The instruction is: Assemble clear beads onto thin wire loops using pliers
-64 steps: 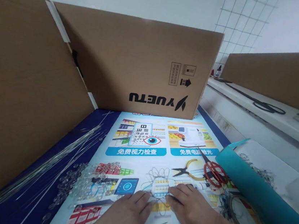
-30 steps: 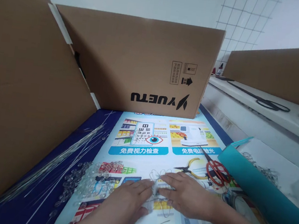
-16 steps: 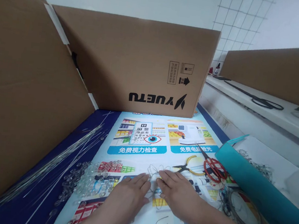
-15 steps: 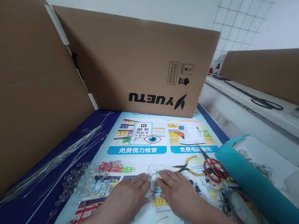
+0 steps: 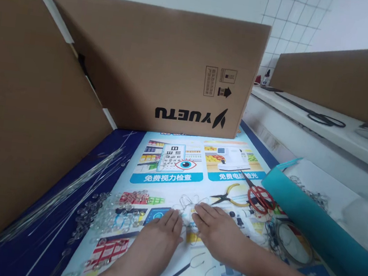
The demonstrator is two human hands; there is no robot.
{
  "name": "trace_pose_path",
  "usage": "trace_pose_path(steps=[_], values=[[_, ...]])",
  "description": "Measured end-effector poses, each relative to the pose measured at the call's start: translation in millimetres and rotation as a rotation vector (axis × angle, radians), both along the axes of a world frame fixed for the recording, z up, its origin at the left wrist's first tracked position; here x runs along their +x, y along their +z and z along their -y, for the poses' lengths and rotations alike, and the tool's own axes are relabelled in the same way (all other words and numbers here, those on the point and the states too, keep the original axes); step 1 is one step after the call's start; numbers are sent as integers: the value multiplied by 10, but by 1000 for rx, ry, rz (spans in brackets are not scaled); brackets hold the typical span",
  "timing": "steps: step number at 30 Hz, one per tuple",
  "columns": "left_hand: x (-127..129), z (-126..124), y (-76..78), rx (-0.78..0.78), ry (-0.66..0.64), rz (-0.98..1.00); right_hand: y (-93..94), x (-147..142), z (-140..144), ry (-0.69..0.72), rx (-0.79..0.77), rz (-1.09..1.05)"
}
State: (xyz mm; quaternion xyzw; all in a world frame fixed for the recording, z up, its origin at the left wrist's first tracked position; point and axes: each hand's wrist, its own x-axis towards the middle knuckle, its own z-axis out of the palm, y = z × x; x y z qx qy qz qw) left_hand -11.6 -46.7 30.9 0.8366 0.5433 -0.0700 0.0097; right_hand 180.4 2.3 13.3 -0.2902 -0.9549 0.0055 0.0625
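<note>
Pressing down side by side, the left hand and the right hand lie flat with fingers stretched out on a looped piece of thin silver wire, which rests on the printed poster mat covering the table. Neither hand is clenched; the fingertips pin the wire loops between them. Just left of the left hand sits a heap of clear glass beads, and beyond it a bundle of straight wire rods. Yellow-handled pliers and red-handled scissors lie near the right hand, beside a teal paper roll. A brown cardboard box stands behind.
</note>
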Motion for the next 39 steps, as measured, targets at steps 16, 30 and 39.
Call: trace_pose_path(steps=[16, 30, 39], values=[[-88, -10, 193, -13, -79, 37, 382, 180, -74, 101, -35, -4], [-324, 643, 412, -324, -122, 244, 352, 794, 468, 39, -247, 34], [-154, 870, 318, -309, -87, 294, 237, 633, 595, 0, -192, 84]])
